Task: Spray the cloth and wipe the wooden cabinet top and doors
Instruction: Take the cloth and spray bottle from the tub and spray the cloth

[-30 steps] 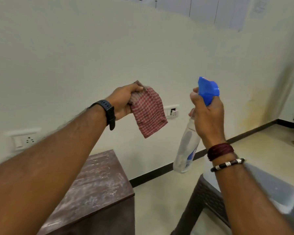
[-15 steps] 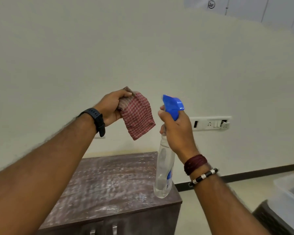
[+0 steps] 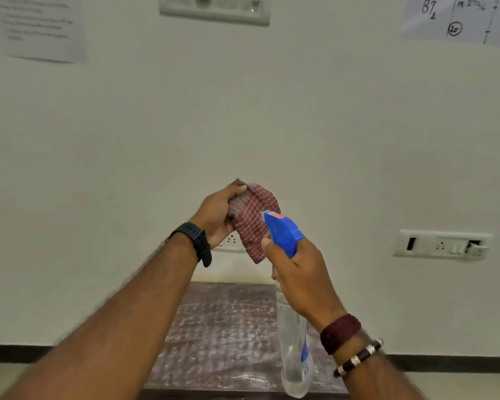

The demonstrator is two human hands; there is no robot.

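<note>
My left hand (image 3: 217, 215) grips a red-and-white checked cloth (image 3: 251, 223), which hangs from its fingers in front of the wall. Just to the right, my right hand (image 3: 300, 272) is wrapped round the neck of a clear spray bottle (image 3: 293, 347) with a blue trigger head (image 3: 282, 230). The nozzle points at the cloth from very close. Below both hands lies the dark wooden cabinet top (image 3: 223, 330), dusty and streaked white. Its doors are out of view.
A cream wall fills most of the view. It carries a socket strip (image 3: 442, 245) at the right, a switch plate (image 3: 214, 8) at the top and paper sheets (image 3: 42, 27) at the upper left and upper right. A dark skirting runs along the floor.
The view has swung left and up, so the cabinet now sits centred below my hands. My right hand has brought the bottle closer to the cloth.
</note>
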